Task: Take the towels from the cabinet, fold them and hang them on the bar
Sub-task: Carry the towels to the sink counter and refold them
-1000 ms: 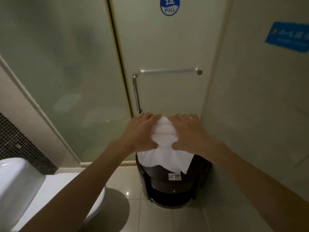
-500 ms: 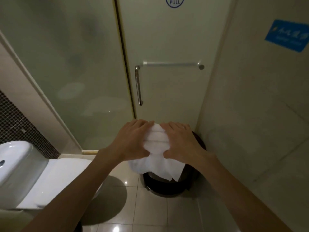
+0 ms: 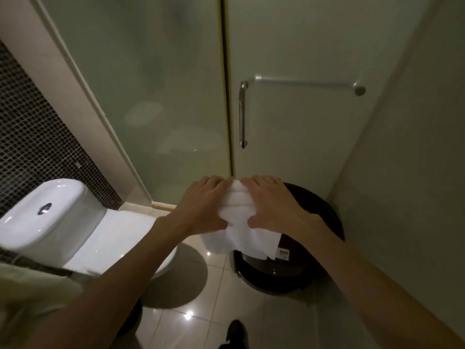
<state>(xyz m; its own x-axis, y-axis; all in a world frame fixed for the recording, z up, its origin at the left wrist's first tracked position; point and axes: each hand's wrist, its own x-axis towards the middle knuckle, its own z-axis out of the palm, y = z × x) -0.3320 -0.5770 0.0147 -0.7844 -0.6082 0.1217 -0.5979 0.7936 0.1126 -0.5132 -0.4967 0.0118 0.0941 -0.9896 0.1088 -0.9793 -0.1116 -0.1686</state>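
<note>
A white folded towel (image 3: 237,224) hangs in the air in front of me, bunched at the top with its lower edge drooping. My left hand (image 3: 201,205) grips its left side and my right hand (image 3: 273,205) grips its right side, thumbs underneath. The horizontal metal bar (image 3: 307,83) is fixed on the frosted glass door, well above and to the right of the towel. The cabinet is out of view.
A dark round bin (image 3: 297,270) stands on the tiled floor right under the towel, against the right wall. A white toilet (image 3: 57,222) is at the left. A vertical door handle (image 3: 242,114) sits on the glass door. My shoe (image 3: 235,333) shows at the bottom.
The view has tilted down and to the left, so the bar and door appear higher and the toilet and floor show more. Both hands keep the same grip on the towel.
</note>
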